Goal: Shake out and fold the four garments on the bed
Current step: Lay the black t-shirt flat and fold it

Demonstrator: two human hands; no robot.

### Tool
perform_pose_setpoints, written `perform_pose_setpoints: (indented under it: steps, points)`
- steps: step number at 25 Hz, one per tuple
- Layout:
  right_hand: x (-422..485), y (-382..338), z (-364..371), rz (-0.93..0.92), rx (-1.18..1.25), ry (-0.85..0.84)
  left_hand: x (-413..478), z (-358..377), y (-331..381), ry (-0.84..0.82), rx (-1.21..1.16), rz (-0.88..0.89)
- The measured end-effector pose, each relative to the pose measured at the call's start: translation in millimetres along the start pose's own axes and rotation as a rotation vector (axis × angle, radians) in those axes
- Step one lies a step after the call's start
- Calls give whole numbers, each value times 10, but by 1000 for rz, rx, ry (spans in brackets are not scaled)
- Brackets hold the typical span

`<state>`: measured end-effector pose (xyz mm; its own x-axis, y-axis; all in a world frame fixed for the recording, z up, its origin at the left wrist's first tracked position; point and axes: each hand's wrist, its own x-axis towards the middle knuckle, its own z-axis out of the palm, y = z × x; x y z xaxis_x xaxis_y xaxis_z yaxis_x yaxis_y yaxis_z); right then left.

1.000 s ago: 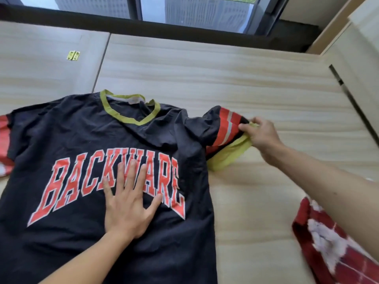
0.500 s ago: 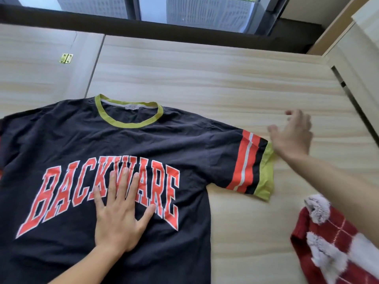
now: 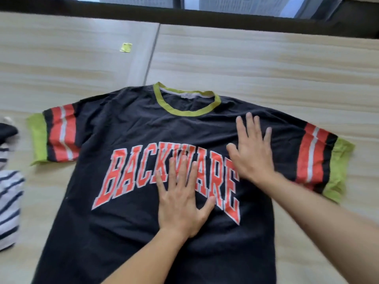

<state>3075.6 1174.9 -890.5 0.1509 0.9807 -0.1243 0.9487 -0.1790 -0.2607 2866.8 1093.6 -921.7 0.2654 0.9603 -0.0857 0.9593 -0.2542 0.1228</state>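
A black T-shirt (image 3: 131, 124) with a green collar, red-and-white striped sleeves and red "BACKWARE" lettering lies spread face up on the pale wooden bed surface (image 3: 266, 64). My left hand (image 3: 180, 199) presses flat on the lettering at the chest, fingers straight and spread. My right hand (image 3: 253, 149) lies flat on the shirt's right chest, just beside the left hand, fingers straight. Both sleeves are laid out to the sides. A white garment with dark blue stripes (image 3: 10, 203) lies bunched at the left edge.
A dark garment (image 3: 7, 132) shows at the far left edge above the striped one. A small yellow tag (image 3: 126, 47) sits on the bed boards behind the shirt. A dark window frame (image 3: 184, 15) runs along the far side.
My right hand let go of the right sleeve, now laid flat, and moved onto the shirt's chest. The view swung left; the red-and-white garment is out of sight and the striped one appears.
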Motion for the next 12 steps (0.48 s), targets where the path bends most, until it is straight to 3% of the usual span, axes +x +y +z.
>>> perform_pose_setpoints:
  steps: [3,6,7,9,12]
  points:
    - [-521,-672,373,-19,200,18,-24,-59,10,31,-143,-32]
    - [-674,-715,686,20,29,70,-57,-126,-216,94,-497,-40]
    - [-647,-685,708,36,-2,90,-3,-146,-411,126,-515,-35]
    - [-616,-698,724,33,-32,96,213,-186,-988,203,-326,-81]
    - [-623,-687,752,29,-50,111,648,-410,-2015,122,-44,-330]
